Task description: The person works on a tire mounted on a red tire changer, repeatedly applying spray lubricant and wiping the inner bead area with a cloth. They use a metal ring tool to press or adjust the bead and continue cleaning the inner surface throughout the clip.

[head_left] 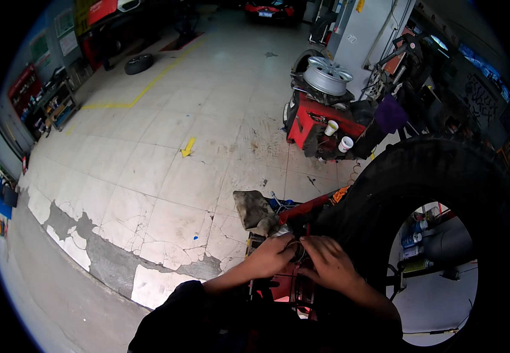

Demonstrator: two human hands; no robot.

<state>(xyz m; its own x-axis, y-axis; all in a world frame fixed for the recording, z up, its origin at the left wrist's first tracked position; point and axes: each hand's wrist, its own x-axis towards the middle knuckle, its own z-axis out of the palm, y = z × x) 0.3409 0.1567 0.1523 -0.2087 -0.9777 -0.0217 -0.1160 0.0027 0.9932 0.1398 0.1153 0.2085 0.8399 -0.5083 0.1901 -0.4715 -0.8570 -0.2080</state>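
Note:
My left hand [271, 256] and my right hand [329, 265] come together low in the middle, over a red metal frame [284, 287]. The left fingers are curled closed, and those of the right are bent and pressed together. A thin, ring-like edge shows between them, but its kind is too small and covered to tell. Close beyond the left hand lies a stained grey-brown cloth [253, 210]. A large black tyre [425, 159] stands upright just right of my right hand. Through its open centre, several bottles and cans [413, 241] are visible.
A red tyre-changing machine [319, 115] at the back right carries a silver wheel rim [325, 76], with two white cups [345, 144] on its side. A loose tyre [138, 64] lies far left. The pale floor [149, 206] is cracked and patched nearby.

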